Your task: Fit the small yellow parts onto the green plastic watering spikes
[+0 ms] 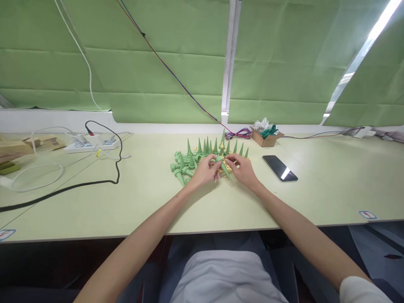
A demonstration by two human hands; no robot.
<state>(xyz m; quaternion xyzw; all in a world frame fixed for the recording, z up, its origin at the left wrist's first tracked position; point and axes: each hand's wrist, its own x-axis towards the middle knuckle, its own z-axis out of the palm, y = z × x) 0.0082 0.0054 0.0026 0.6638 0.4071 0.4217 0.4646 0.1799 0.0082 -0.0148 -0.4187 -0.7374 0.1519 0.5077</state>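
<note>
A green cone-shaped piece [226, 170] is held in my left hand [206, 169], its wide end between the fingers and its tip pointing down to the right. My right hand [241, 168] is closed at the wide end of that cone, its fingertips pinched on something too small to make out. Around and behind both hands lies a pile of green cones [191, 160], several upright and others on their sides. Small yellow pieces [222, 146] show among them, partly hidden by my hands.
A black phone [280, 168] lies right of my right hand. Behind it stands a small cardboard box [264, 140] with plastic and green material. Coiled wires [239, 134] lie beside the box. At the left are a power strip [92, 143] and a black cable [78, 184].
</note>
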